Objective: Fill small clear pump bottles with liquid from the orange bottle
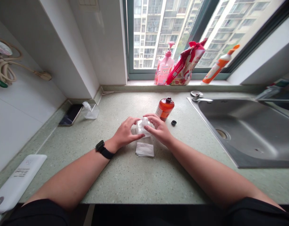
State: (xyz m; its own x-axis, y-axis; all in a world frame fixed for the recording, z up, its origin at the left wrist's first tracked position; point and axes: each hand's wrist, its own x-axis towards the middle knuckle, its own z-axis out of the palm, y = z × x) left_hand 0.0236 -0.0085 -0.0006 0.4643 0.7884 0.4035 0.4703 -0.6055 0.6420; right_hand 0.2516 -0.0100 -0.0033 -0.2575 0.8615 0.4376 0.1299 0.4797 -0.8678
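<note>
Noted nearest, lying flat on the table [125, 182], folded white tissue [144, 149]. Found just beyond, grasped between left hand [124, 133] and right hand [161, 128], a clear container [140, 128] with whitish top. Logged farther back a loose black cap [173, 123], an open orange bottle [166, 107] and, on the windowsill [137, 83], a pink pump bottle [163, 70].

From where I stood, the left forearm [76, 177] and right forearm [205, 168] kinda slanted in from the near corners toward the middle. The left hand [124, 133] was curled in a grip, thumb pointing right; the right hand [160, 129] had its fingers arched over leftward.
</note>
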